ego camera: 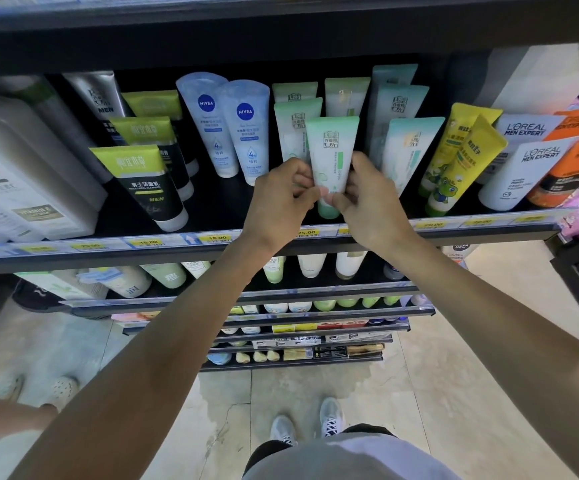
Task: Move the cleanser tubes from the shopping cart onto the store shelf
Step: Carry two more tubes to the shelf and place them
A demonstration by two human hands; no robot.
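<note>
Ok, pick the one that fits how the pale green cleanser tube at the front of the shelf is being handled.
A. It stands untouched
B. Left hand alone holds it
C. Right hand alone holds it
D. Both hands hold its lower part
D: the left hand and the right hand both pinch the lower part of the pale green cleanser tube, one from each side, at the front of the shelf.

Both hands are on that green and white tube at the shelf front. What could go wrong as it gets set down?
The pale green and white cleanser tube, pinched low by the left hand and right hand, stands on its narrow cap and could topple on release. It sits near the black shelf's front edge, so it might fall off. The hands could nudge the mint green tube beside it.
</note>
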